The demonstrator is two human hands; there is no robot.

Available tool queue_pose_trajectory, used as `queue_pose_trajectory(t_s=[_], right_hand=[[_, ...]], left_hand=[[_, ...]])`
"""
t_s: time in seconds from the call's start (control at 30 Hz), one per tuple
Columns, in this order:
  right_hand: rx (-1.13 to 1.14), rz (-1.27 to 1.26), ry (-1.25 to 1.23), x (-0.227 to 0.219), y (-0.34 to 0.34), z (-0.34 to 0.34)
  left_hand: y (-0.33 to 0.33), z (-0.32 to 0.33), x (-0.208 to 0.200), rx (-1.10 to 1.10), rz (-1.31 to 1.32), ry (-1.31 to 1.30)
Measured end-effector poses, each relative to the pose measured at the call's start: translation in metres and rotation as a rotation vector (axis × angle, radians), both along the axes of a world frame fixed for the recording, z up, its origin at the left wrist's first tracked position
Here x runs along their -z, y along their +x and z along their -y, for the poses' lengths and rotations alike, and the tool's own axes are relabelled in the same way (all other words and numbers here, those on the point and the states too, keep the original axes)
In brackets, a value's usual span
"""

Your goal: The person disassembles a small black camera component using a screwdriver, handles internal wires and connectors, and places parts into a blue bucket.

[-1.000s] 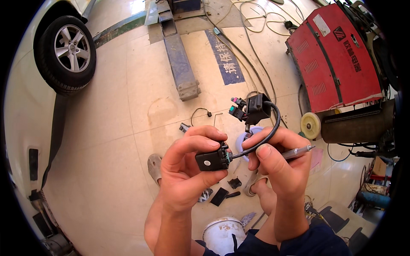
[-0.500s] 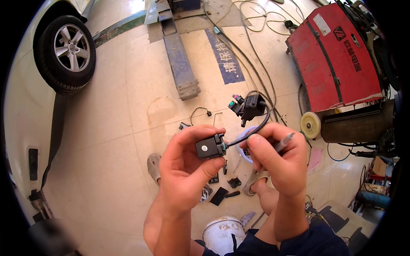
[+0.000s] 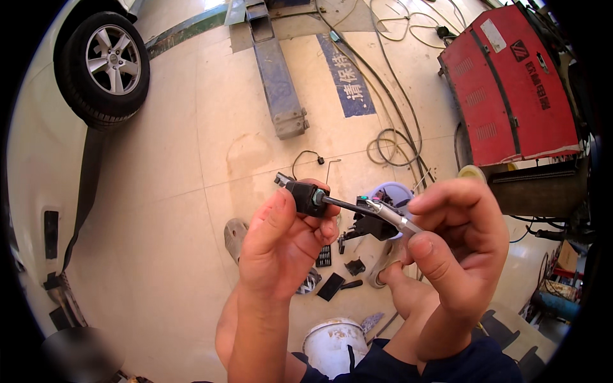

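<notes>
My left hand point(image 3: 274, 255) is closed round a black rectangular connector point(image 3: 305, 198), holding it between thumb and fingers. From its teal-rimmed end a black cable point(image 3: 341, 203) runs right and downward. On that cable hangs a second black part point(image 3: 375, 226) with small green and pink plugs, partly hidden behind the tool. In my right hand point(image 3: 463, 249) is a silver pen-shaped tool point(image 3: 397, 218), pinched with the thumb and lower fingers. Its pointed tip lies over the cable, beside the hanging part; whether it touches the cable I cannot tell.
Beyond the hanging part stands a lavender basin point(image 3: 397, 189). Below my hands are a white bucket point(image 3: 332, 348) and several black parts on the tiles. A red machine point(image 3: 511, 96) is at right, a blue steel arm point(image 3: 280, 89) ahead, and a car wheel point(image 3: 113, 60) at left.
The connector has turned, with its cable end facing more toward me. My right hand has released the cable and swung its tool tip toward it. The second black part has dropped lower.
</notes>
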State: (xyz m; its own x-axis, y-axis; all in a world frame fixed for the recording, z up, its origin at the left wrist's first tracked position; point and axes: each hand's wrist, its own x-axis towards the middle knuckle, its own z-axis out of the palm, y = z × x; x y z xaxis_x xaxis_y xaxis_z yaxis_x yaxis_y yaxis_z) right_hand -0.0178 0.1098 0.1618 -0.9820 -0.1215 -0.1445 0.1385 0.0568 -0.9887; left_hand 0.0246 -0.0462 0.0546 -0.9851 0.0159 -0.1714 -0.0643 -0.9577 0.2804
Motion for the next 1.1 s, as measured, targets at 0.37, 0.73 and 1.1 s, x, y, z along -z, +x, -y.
queue_pose_trajectory(t_s=[0.37, 0.73, 1.1], right_hand=[[-0.378, -0.431, 0.181, 0.027, -0.013, -0.007], [-0.289, -0.248, -0.031, 0.04, -0.008, -0.002], [-0.215, -0.008, -0.161, 0.037, -0.016, -0.002]], left_hand=[[-0.009, -0.015, -0.012, -0.094, 0.3, 0.05], [-0.008, -0.016, -0.018, -0.048, 0.298, -0.137], [-0.004, -0.005, -0.015, -0.082, 0.309, -0.269]])
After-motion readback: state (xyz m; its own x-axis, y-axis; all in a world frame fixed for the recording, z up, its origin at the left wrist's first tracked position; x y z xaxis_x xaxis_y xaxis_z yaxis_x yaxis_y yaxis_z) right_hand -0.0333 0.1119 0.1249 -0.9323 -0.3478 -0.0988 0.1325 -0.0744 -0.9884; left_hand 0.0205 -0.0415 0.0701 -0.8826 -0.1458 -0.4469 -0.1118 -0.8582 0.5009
